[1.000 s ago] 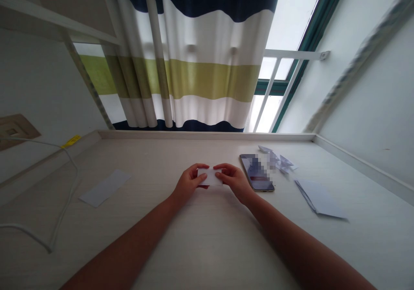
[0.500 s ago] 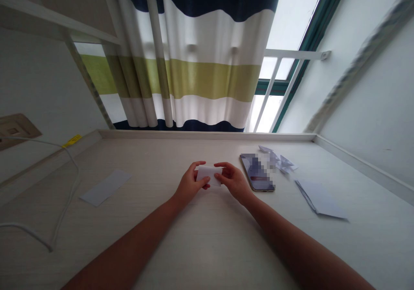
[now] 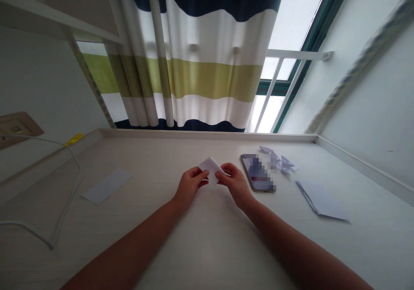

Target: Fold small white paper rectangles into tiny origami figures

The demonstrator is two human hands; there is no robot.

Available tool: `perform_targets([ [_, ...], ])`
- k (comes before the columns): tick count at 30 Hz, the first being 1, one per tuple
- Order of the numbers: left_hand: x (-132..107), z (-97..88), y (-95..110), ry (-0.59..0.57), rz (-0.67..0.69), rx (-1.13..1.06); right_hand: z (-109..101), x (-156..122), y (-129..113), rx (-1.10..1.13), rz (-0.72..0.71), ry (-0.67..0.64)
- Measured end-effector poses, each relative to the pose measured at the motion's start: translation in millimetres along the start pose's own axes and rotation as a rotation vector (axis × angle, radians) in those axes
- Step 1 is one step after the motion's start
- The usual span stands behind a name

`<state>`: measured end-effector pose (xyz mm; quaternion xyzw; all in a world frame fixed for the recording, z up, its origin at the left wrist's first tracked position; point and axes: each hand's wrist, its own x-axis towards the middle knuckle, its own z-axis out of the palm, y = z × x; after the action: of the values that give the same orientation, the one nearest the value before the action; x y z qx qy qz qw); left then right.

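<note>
A small folded white paper (image 3: 211,168) is held just above the pale desk (image 3: 200,238) at its middle. My left hand (image 3: 189,186) pinches its left lower edge between thumb and fingers. My right hand (image 3: 234,182) pinches its right edge the same way. The paper is tilted, with one corner pointing up and away from me.
A phone (image 3: 257,172) lies flat just right of my right hand. Beyond it are small folded paper pieces (image 3: 280,161), and a stack of white sheets (image 3: 320,199) lies further right. A white paper strip (image 3: 106,186) and a white cable (image 3: 64,203) lie at the left. A striped curtain (image 3: 194,65) hangs behind.
The paper lay level between my hands a second ago; now it is lifted slightly and turned so a corner points up. Both hands have stayed at about the same spot.
</note>
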<state>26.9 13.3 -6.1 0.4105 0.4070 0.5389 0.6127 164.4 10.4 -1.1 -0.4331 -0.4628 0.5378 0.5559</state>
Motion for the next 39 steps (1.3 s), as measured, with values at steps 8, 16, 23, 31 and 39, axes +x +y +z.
perform_targets([
  [8,3.4,-4.0,-2.6,-0.032,0.209,0.354,-1.9,-0.6,0.9,-0.16,-0.015,-0.097],
  [16,2.7,-4.6,-5.0,-0.085,0.213,0.361,-2.3,0.9,1.7,-0.085,0.027,-0.05],
  [23,1.0,-2.9,-1.3,-0.051,0.168,0.333,-2.6,1.0,-0.1,-0.069,0.037,-0.043],
  [31,1.7,-2.9,-1.7,-0.044,0.18,0.339,-3.7,2.1,2.2,-0.054,0.044,-0.045],
  [39,3.3,-4.7,-2.6,-0.023,0.18,0.378,-2.0,0.9,-1.9,-0.016,0.079,-0.05],
])
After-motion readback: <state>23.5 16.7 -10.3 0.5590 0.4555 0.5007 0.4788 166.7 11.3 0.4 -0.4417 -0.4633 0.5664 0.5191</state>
